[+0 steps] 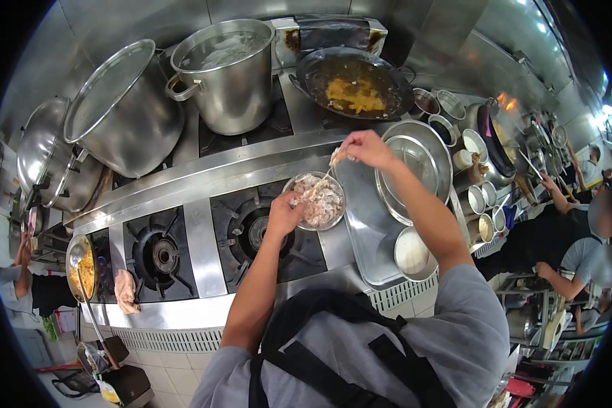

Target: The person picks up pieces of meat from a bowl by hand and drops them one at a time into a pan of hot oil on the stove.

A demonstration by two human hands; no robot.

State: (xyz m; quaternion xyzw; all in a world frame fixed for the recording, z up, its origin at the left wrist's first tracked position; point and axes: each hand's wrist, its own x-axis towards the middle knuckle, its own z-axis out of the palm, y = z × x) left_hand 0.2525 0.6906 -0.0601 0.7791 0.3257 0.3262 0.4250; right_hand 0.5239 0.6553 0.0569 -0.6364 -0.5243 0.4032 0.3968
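Bowl (343, 204) of pale battered pieces (318, 204)

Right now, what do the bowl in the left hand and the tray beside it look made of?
The bowl in the left hand: likely stainless steel, rim glinting. The tray: brushed steel, grey with dull sheen. The right hand holds a food piece.

Restaurant kitchen: steel range (204, 238), stockpots (228, 75).

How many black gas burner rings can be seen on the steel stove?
2, both front row: one burner near the pink cloth, another burner below the left hand. Steel pots behind may hide more.
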